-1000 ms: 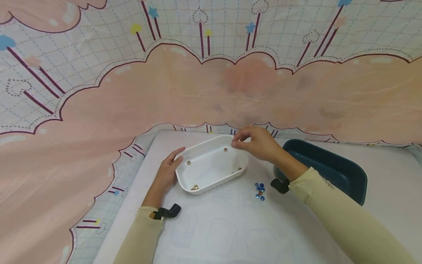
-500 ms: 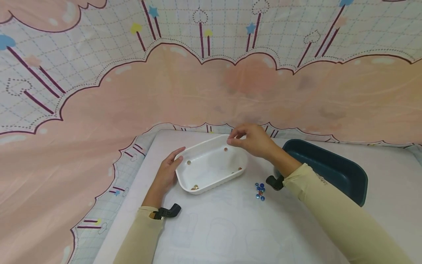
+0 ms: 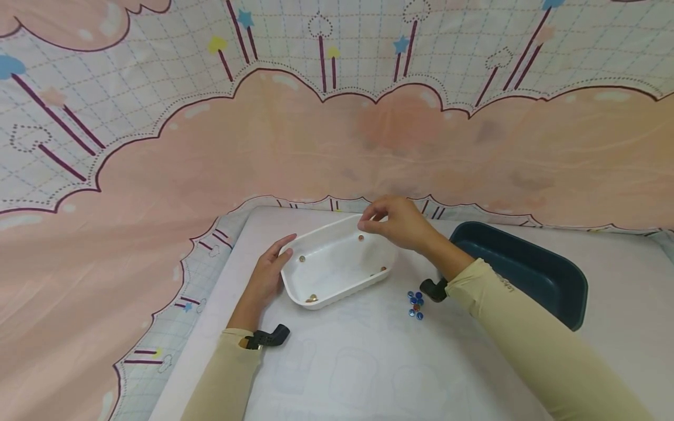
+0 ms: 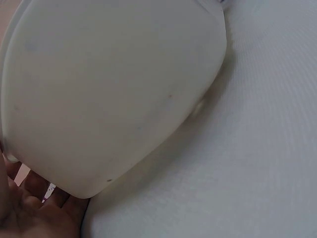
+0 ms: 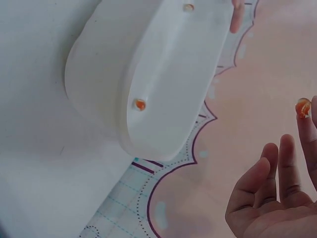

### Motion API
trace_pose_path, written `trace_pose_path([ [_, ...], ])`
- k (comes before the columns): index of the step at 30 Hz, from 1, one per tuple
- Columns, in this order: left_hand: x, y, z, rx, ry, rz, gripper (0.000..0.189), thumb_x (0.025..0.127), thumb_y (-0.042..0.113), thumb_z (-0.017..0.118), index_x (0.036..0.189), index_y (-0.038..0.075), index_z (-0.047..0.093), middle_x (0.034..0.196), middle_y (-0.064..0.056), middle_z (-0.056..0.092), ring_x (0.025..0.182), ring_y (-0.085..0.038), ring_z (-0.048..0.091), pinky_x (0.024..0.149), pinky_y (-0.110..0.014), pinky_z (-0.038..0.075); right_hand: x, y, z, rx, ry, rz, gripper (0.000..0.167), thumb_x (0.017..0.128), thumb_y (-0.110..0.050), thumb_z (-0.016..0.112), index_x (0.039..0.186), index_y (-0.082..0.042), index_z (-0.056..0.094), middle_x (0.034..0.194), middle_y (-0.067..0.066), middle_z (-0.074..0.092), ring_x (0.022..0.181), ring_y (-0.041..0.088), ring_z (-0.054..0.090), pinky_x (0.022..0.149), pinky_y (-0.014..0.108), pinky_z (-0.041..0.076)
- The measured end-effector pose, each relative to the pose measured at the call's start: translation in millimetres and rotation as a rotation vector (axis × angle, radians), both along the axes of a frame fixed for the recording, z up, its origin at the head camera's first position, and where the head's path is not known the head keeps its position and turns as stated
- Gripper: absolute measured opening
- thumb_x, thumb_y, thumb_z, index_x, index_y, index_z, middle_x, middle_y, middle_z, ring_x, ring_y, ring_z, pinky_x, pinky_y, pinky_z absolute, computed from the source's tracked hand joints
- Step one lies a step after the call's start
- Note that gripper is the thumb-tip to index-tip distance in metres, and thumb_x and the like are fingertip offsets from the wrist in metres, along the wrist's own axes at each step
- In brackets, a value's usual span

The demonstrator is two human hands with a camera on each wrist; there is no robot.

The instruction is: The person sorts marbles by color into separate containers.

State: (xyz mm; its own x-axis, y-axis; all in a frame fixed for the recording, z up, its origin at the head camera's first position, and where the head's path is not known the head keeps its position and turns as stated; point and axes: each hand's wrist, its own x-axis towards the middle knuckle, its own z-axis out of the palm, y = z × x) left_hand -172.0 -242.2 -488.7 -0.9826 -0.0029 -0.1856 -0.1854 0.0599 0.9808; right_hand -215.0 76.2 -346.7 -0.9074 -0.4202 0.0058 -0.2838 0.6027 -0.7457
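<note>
My left hand (image 3: 264, 273) grips the left end of a white oblong tray (image 3: 337, 269), thumb over the rim. In the left wrist view the tray's outer side (image 4: 109, 94) fills the upper left, and fingers (image 4: 37, 210) show at its end. Several small marbles lie inside, one orange marble (image 5: 140, 104) near the right end. Over the far right rim hovers my right hand (image 3: 402, 225). It pinches an orange-and-clear marble (image 5: 303, 107) at the fingertips, seen at the right edge of the right wrist view.
Several blue marbles (image 3: 419, 296) and an orange one sit grouped on the white table (image 3: 368, 362), right of the white tray. A dark teal tray (image 3: 526, 275) stands farther right, partly behind my right forearm. A patterned peach cloth (image 3: 316, 158) hangs behind the table.
My right hand has shifted slightly left over the far rim of the white tray. The left hand and the tray have hardly moved.
</note>
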Motion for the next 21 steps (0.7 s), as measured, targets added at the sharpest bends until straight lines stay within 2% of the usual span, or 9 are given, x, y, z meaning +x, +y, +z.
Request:
trace_pose_path([
  [13, 0.1, 0.8, 0.4, 0.01, 0.006, 0.0, 0.045, 0.107, 0.028, 0.054, 0.151, 0.025, 0.05, 0.161, 0.006, 0.042, 0.148, -0.018, 0.043, 0.12, -0.038, 0.041, -0.6, -1.5, -1.4, 0.0, -0.007, 0.007, 0.012, 0.093, -0.03, 0.077, 0.099, -0.02, 0.078, 0.108, 0.0, 0.066, 0.11, 0.023, 0.059, 0.086, 0.038, 0.055],
  [21, 1.6, 1.3, 2.2, 0.014, 0.0, 0.002, 0.044, 0.107, 0.028, 0.054, 0.151, 0.026, 0.05, 0.16, 0.006, 0.043, 0.147, -0.018, 0.045, 0.115, -0.032, 0.045, -0.8, -0.6, -1.6, 0.009, -0.003, 0.006, 0.012, 0.092, -0.03, 0.077, 0.099, -0.02, 0.078, 0.108, 0.0, 0.066, 0.109, 0.023, 0.059, 0.086, 0.038, 0.055],
])
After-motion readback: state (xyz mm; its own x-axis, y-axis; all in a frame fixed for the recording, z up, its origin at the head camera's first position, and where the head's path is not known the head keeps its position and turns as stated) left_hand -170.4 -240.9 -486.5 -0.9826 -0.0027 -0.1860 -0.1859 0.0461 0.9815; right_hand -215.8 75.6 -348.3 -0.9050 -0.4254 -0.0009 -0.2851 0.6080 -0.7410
